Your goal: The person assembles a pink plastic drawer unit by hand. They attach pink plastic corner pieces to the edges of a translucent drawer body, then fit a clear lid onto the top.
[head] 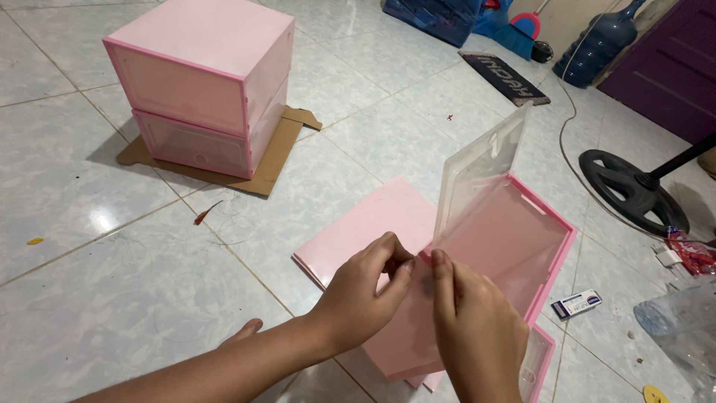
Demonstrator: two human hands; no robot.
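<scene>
- Head view: two bare hands meet over pink plastic panels (pixel 373 224) lying flat on a pale tiled floor (pixel 112 298).
- Left hand (pixel 365 295): fingers curled, tips pinching the lower corner of a clear door (pixel 477 175).
- Right hand (pixel 477 336): fingers pressed together, thumb and forefinger pinching the same corner.
- The door stands tilted upright at the edge of a pink frame (pixel 556 257), in the middle of the floor.
- Two finished pink boxes (pixel 201 82) sit stacked on cardboard (pixel 272 160), well apart at upper left.
- A fan base (pixel 630 186) and water jug (pixel 597 45) lie at right.
</scene>
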